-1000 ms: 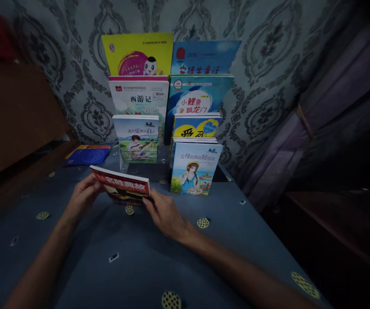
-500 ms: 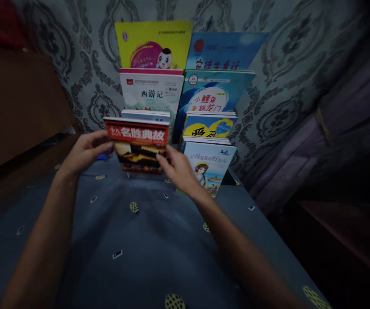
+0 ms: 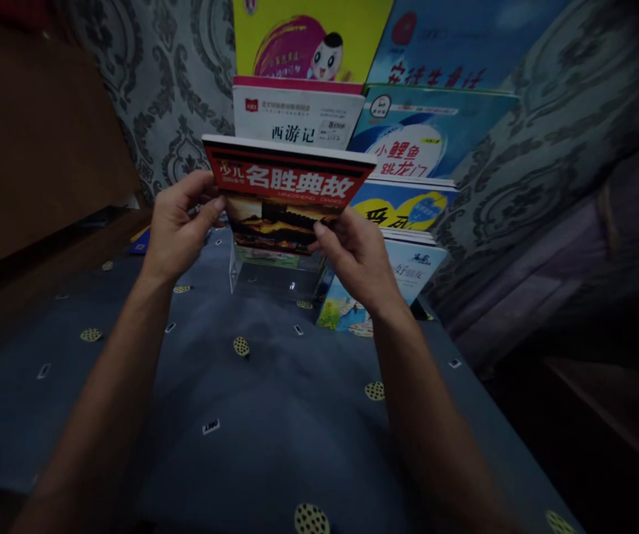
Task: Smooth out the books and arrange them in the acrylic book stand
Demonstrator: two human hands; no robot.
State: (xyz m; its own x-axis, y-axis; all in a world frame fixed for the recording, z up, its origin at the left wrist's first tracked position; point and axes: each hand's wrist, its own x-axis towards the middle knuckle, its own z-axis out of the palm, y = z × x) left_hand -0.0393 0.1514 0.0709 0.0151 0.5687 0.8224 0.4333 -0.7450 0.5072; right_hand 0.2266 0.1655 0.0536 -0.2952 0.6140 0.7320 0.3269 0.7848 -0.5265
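Observation:
Both my hands hold a red-topped book (image 3: 286, 200) by its left and right edges, its cover facing me and its top tilted slightly. My left hand (image 3: 182, 222) is closed on the left edge, thumb in front. My right hand (image 3: 358, 256) pinches the lower right side, thumb on the cover. Below and behind the book shows a clear acrylic stand (image 3: 274, 280). Behind it rise a white book (image 3: 297, 122) and a yellow book (image 3: 352, 44). Beside my right hand, a light-blue book (image 3: 419, 263) stands upright in the front right row, partly covered by that hand.
Farther back on the right stand a blue-and-yellow book (image 3: 408, 204), a teal book (image 3: 441, 126) and a tall blue book (image 3: 475, 44). A brown wooden board (image 3: 35, 148) borders the left. Patterned blue cloth (image 3: 263, 400) covers the surface; a purplish curtain (image 3: 553, 259) hangs at right.
The red-topped book has risen toward me, uncovering the clear stand's front below it. Both hands moved with it, and the view has come closer to the books.

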